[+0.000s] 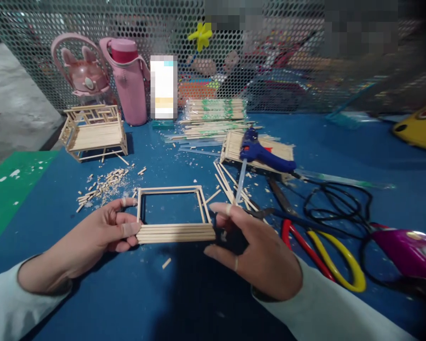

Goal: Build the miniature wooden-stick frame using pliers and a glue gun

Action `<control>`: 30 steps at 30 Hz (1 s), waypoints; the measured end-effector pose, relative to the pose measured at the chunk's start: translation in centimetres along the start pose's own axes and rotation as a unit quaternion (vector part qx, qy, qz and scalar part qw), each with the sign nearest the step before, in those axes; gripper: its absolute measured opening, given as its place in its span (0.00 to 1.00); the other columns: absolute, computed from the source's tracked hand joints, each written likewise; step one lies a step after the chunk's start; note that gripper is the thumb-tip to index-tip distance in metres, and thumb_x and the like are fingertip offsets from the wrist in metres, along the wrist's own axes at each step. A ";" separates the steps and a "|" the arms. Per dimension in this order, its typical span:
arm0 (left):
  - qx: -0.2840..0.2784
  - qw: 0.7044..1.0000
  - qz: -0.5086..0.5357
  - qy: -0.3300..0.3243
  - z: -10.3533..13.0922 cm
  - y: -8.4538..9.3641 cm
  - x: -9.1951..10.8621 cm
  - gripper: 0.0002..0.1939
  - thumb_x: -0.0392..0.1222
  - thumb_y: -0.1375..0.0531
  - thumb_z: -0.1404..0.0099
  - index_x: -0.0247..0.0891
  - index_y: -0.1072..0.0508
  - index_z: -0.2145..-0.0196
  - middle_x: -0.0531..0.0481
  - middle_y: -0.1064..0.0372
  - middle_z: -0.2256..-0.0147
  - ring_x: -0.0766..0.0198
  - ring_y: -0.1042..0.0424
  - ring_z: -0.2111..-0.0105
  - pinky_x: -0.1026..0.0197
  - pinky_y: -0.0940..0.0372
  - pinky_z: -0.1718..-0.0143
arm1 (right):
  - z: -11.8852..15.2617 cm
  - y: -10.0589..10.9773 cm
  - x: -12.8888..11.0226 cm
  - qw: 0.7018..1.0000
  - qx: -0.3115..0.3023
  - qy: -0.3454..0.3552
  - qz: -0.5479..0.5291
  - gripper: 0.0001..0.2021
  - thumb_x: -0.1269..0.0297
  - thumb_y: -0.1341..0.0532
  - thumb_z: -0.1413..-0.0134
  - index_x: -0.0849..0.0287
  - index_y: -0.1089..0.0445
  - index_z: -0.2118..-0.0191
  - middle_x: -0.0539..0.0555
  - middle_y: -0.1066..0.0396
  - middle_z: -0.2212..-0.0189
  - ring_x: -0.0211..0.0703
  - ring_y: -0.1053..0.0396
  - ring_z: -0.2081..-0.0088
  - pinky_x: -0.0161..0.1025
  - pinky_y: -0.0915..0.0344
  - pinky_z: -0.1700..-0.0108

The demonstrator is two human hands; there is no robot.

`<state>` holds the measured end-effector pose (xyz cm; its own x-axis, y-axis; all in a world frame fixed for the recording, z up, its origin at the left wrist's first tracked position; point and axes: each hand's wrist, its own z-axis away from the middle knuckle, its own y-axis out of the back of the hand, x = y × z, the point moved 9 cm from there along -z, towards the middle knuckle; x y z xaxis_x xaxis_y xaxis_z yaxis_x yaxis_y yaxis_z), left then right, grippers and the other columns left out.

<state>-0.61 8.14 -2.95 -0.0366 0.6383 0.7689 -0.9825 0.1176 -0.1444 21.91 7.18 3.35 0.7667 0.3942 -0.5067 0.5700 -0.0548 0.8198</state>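
A small rectangular frame of thin wooden sticks (175, 233) is held above the blue table, with several sticks laid side by side along its near edge and an open gap behind them. My left hand (119, 225) grips its left end between thumb and fingers. At the other end my right hand (246, 241) has thumb and fingers apart, close beside the frame's right edge; whether a fingertip touches it I cannot tell. A short stick piece (166, 263) lies on the table just in front of the frame.
A miniature stick bench (97, 135) and cut stick bits (104, 187) are at left. A blue glue gun (266, 154) rests on a slatted stick panel (230, 144). Red-and-yellow-handled pliers (337, 260) and a black cable (333, 203) lie right. Behind stand a pink bottle (129, 90) and bundled sticks (216, 109).
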 end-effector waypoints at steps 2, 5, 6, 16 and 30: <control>-0.004 1.000 0.000 -0.001 0.0 0.0 0.0 0.31 0.38 0.30 0.51 0.37 0.39 0.54 0.58 0.32 0.78 0.75 0.34 0.82 0.75 0.36 0.81 | -0.1 0.1 -0.4 1.000 0.001 0.024 -0.019 0.13 0.66 0.37 0.52 0.55 0.32 0.57 0.49 0.28 0.71 0.39 0.28 0.69 0.37 0.31 0.65; -0.012 1.000 0.003 -0.003 0.0 -0.1 -0.1 0.29 0.37 0.30 0.50 0.37 0.39 0.54 0.58 0.31 0.78 0.75 0.33 0.81 0.76 0.36 0.81 | -0.3 0.1 -0.8 0.998 -0.014 0.043 -0.032 0.06 0.67 0.40 0.48 0.54 0.30 0.63 0.49 0.26 0.71 0.38 0.28 0.69 0.35 0.32 0.66; -0.013 1.000 0.005 -0.005 0.0 -0.1 -0.1 0.29 0.36 0.31 0.50 0.37 0.40 0.54 0.58 0.31 0.78 0.74 0.33 0.81 0.76 0.36 0.81 | -0.4 0.0 -0.8 0.999 -0.020 0.040 -0.031 0.06 0.67 0.40 0.47 0.54 0.30 0.63 0.49 0.26 0.71 0.38 0.27 0.69 0.35 0.32 0.66; 0.002 1.000 0.022 -0.016 0.1 -0.3 0.5 0.20 0.28 0.41 0.40 0.32 0.41 0.51 0.53 0.30 0.81 0.72 0.31 0.83 0.74 0.35 0.81 | -0.4 0.0 -1.0 0.996 -0.005 0.076 0.035 0.06 0.60 0.43 0.44 0.53 0.31 0.64 0.48 0.25 0.74 0.39 0.27 0.74 0.33 0.32 0.73; 0.120 0.884 -0.333 -0.305 2.6 0.0 4.6 0.18 0.37 0.40 0.44 0.39 0.36 0.54 0.51 0.36 0.65 0.66 0.33 0.69 0.61 0.34 0.68 | -0.4 -0.2 -1.5 0.996 -0.009 0.084 0.021 0.05 0.65 0.41 0.45 0.55 0.30 0.63 0.48 0.27 0.74 0.36 0.29 0.74 0.32 0.35 0.71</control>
<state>-1.24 9.11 2.21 0.5446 -0.0500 0.8372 -0.8311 0.1018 0.5467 20.56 7.01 4.04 0.7290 0.5392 -0.4217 0.5323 -0.0593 0.8445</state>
